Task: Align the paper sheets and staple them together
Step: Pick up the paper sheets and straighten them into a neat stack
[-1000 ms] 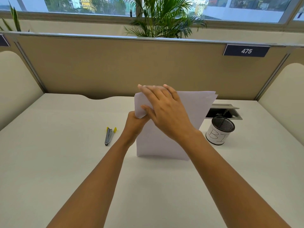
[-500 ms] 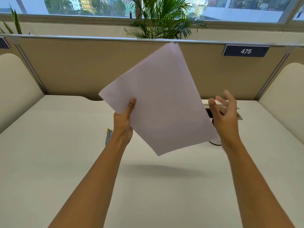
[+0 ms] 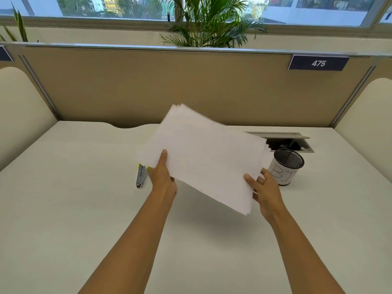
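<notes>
Sheets in hand, not yet squared or stapled

Head view: the paper sheets [image 3: 203,158] hang tilted above the desk [image 3: 63,209], edges fanned (so alignment looks unfinished). Left hand [image 3: 162,179] pinches their left edge; right hand [image 3: 265,193] has its grip on the right corner. The stapler [image 3: 141,176] lies untouched

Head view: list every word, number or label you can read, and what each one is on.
"475": dark plate on the partition's top edge, right.
"BI": handwritten on the white sleeve of the mesh cup.
Dark plate at far left: cut off, unreadable.
Paper sheets: no visible text.
</notes>
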`<state>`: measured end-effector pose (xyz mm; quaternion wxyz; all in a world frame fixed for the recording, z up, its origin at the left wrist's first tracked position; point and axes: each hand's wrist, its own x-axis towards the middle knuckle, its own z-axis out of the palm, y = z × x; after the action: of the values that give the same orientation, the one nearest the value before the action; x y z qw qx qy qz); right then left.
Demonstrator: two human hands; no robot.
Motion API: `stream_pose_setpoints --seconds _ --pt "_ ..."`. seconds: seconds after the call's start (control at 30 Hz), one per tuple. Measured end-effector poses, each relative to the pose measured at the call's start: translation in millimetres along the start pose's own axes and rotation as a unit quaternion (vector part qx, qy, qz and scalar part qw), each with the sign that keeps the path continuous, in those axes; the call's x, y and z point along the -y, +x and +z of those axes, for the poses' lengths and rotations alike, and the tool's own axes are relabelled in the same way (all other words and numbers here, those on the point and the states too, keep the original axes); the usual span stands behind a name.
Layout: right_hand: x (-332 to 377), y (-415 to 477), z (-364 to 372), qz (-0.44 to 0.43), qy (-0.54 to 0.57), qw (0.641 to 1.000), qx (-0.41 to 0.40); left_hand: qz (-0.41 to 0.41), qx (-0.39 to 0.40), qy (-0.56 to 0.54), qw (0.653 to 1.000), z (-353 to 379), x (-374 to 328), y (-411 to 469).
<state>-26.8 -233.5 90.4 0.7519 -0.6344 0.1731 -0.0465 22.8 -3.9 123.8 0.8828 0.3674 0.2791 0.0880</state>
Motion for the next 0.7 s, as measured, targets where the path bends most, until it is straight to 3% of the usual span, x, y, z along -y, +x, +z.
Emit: stream_pose_setpoints --seconds 0.13,0.27,0.37,0.5,0.6,0.63,0.7 --pt "-19 10 -24 0.075 -0.074 0.994 0.027 0.002 -0.011 0.133 0.991 -44 -2 22" --pt "-39 15 -33 0.113 -0.126 0.985 0.030 -0.024 -0.012 0.328 0.944 -84 6 41" --pt "-53 16 -33 0.116 -0.171 0.978 0.025 -0.029 0.017 0.486 0.873 -98 15 44" --pt "-63 16 -25 0.087 -0.285 0.954 -0.020 0.029 0.086 0.661 0.745 -95 19 41" --pt "-63 16 -14 0.076 -0.358 0.930 -0.035 0.071 0.095 0.750 0.651 -92 26 44" --pt "-62 16 -11 0.077 -0.364 0.928 -0.030 0.086 0.091 0.757 0.641 -91 28 44" --pt "-62 16 -9 0.078 -0.370 0.925 -0.035 0.115 0.079 0.736 0.662 -88 31 43"
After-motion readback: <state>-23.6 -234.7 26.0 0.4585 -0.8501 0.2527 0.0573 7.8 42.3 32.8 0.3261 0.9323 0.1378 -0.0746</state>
